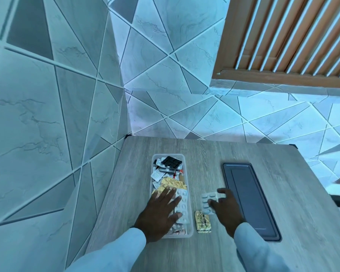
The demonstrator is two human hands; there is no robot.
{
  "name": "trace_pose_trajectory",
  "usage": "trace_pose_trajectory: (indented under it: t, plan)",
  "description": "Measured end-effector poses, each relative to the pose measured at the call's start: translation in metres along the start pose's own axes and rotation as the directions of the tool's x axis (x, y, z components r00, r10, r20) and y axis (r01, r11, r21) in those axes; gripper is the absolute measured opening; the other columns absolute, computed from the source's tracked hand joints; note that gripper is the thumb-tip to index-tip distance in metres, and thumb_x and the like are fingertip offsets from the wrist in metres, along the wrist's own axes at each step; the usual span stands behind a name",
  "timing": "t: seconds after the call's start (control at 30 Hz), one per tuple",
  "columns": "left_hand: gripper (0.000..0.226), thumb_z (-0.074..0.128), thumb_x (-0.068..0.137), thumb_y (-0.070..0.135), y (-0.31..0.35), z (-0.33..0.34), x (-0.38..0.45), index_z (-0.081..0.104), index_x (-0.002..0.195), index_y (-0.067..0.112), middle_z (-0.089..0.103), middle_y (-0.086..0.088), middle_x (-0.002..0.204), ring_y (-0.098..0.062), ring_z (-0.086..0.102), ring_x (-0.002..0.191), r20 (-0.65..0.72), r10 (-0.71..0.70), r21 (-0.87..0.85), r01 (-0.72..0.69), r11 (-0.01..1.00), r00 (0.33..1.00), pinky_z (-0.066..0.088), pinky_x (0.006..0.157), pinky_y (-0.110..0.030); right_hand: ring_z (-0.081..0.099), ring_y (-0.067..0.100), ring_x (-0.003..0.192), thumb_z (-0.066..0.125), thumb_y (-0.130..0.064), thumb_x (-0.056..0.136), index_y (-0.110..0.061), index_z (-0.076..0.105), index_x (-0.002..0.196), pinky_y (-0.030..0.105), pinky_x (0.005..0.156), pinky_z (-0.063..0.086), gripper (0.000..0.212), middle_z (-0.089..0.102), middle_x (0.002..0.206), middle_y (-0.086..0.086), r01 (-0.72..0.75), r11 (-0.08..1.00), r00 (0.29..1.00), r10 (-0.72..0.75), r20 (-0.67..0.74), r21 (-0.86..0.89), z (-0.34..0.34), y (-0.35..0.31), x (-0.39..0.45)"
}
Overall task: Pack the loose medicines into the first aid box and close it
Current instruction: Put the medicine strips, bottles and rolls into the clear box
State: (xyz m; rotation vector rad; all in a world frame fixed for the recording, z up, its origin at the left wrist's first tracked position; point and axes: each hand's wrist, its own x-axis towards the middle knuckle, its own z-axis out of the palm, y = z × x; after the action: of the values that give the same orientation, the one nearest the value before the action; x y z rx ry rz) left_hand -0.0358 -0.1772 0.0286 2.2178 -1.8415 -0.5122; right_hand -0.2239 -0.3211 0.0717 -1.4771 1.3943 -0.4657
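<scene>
A clear plastic first aid box (153,160) stands open on the table, filled with several blister strips and sachets. My left hand (161,211) lies flat with straight fingers on the medicines at the box's near end, touching a white pill strip (184,205). My right hand (225,209) pinches a white blister pack (208,201) on the table just right of the box. A gold foil strip (203,221) lies loose between the two hands. The dark grey lid (249,199) lies flat further right.
The wooden table (204,148) stands in a corner against tiled walls (47,114) on the left and behind. A slatted wooden shutter (294,36) is at the upper right. The table's right edge drops off near the lid.
</scene>
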Motion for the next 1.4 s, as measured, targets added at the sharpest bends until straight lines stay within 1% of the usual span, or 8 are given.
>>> trace_pose_trajectory:
  t: [0.1,0.3,0.53,0.67,0.93,1.03,1.23,1.4]
  plan:
    - [0.072,0.007,0.089,0.066,-0.018,-0.004,-0.006,0.011,0.152,0.033,-0.012,0.018,0.154,-0.008,-0.012,0.148,-0.087,-0.136,-0.023,0.134,0.991,0.987,-0.007,0.120,-0.037,0.063,0.021,0.069,0.069,-0.005,0.082,-0.019,0.049,0.115,0.029,0.052,0.046,0.041,0.066,0.090,0.012,0.019,0.997,0.993,-0.028,0.116,0.077,0.035,-0.018,0.003]
    - [0.109,-0.004,0.061,0.086,-0.028,-0.004,-0.013,0.000,0.153,0.029,-0.013,0.011,0.161,-0.012,-0.018,0.147,0.082,-0.211,0.050,0.208,0.977,0.974,-0.011,0.119,-0.049,0.060,0.017,0.065,0.071,-0.016,0.082,-0.021,0.052,0.111,0.027,0.054,0.051,0.035,0.067,0.091,0.009,0.073,0.988,0.974,-0.042,0.221,-0.135,0.076,-0.030,0.004]
    - [0.078,0.026,0.086,0.073,-0.027,-0.005,-0.006,0.013,0.152,0.033,-0.002,0.013,0.162,-0.010,-0.008,0.149,-0.018,-0.217,0.005,0.218,0.976,0.976,-0.007,0.118,-0.040,0.060,0.020,0.086,0.064,-0.010,0.085,-0.021,0.059,0.099,0.036,0.080,0.055,0.019,0.062,0.106,0.008,0.183,0.924,0.979,-0.140,0.146,-0.337,0.051,-0.009,0.012]
    - [0.064,0.031,0.094,0.061,-0.028,-0.008,-0.002,0.021,0.150,0.033,0.009,0.011,0.162,-0.011,0.000,0.149,-0.071,-0.195,0.003,0.196,0.981,0.978,-0.001,0.120,-0.038,0.047,0.026,0.119,0.071,-0.022,0.079,-0.027,0.044,0.133,0.042,0.099,0.046,0.061,0.047,0.131,0.006,0.170,0.707,0.960,0.039,0.279,-0.686,0.031,0.026,0.015]
    - [0.052,0.036,0.098,0.047,-0.030,-0.012,-0.011,0.031,0.147,0.030,0.021,0.008,0.160,-0.015,0.014,0.147,-0.111,-0.267,-0.066,0.261,0.963,0.957,0.008,0.119,-0.035,0.043,0.030,0.116,0.083,-0.031,0.065,-0.022,0.041,0.120,0.045,0.096,0.045,0.069,0.044,0.123,0.004,0.187,0.512,0.966,0.061,0.252,-0.838,0.040,0.045,0.010]
    - [0.050,0.037,0.098,0.046,-0.032,-0.013,-0.013,0.035,0.145,0.029,0.026,0.008,0.158,-0.015,0.019,0.146,-0.132,-0.299,-0.100,0.287,0.953,0.945,0.011,0.119,-0.036,0.053,0.026,0.103,0.080,-0.028,0.067,-0.021,0.040,0.110,0.040,0.088,0.049,0.059,0.053,0.113,0.004,0.130,0.601,0.973,0.076,0.218,-0.788,0.034,0.038,0.015]
    - [0.052,0.037,0.096,0.050,-0.040,-0.009,-0.022,0.031,0.146,0.036,0.016,0.011,0.161,-0.014,0.009,0.148,-0.059,-0.287,-0.061,0.284,0.957,0.956,0.007,0.120,-0.039,0.065,0.024,0.070,0.063,-0.007,0.086,-0.014,0.058,0.088,0.039,0.062,0.056,0.009,0.070,0.087,0.013,0.083,0.960,0.995,-0.066,0.072,-0.269,0.003,-0.007,0.024]
    - [0.050,0.040,0.097,0.047,-0.038,-0.012,-0.023,0.034,0.145,0.036,0.020,0.012,0.160,-0.015,0.012,0.147,-0.109,-0.306,-0.155,0.288,0.945,0.946,0.013,0.120,-0.038,0.059,0.017,0.062,0.065,-0.003,0.085,-0.008,0.062,0.092,0.025,0.051,0.045,0.009,0.071,0.082,0.015,0.220,0.961,0.900,-0.133,0.414,-0.169,0.040,-0.055,0.000]
